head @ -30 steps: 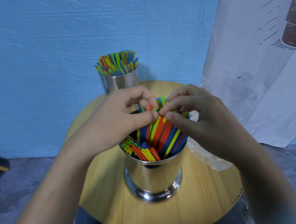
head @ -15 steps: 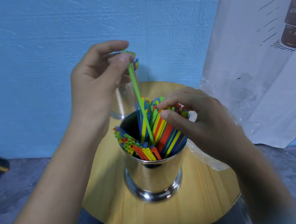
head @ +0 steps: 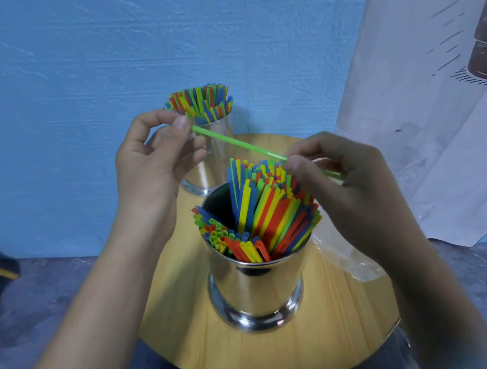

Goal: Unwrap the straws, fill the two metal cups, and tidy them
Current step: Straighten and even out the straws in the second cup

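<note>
Green straw (head: 238,143): thin plastic tube, slanted above near cup (head: 256,291). Upper end pinched by left hand (head: 153,168), lower end by right hand (head: 351,191); hands apart.

Two cups, shiny steel, flared bases. Near cup part full, straws (head: 264,212) leaning right, dark gap at left. Far cup (head: 216,163) packed, ends fanned. Colours red, yellow, green, blue.

Clear crinkled wrap (head: 348,260) beside near cup, right.

Round wood-grain counter (head: 290,361). Rough blue wall (head: 68,83); white printed banner (head: 426,98) at right.

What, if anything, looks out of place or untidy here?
Straws in the near cup lean right, leaving a dark gap; the left hand and right hand pinch one green straw above it. Clear wrap lies on the table.
</note>
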A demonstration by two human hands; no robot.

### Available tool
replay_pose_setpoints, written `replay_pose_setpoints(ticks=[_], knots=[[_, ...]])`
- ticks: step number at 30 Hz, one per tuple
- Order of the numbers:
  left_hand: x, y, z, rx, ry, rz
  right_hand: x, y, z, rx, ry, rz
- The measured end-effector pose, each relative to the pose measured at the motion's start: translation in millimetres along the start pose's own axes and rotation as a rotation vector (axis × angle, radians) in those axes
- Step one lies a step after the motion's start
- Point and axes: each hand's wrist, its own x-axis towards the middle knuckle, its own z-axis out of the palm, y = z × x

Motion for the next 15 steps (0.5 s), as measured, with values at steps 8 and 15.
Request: replay_pose_setpoints(ticks=[8, 15], knots=[[1, -10, -20, 0.55, -0.228, -0.036, 1, -7, -7, 0.462, 0.164, 0.103], [4, -5, -20, 0.592, -0.447, -0.148, 4, -8, -18, 0.56, 0.345, 0.084]])
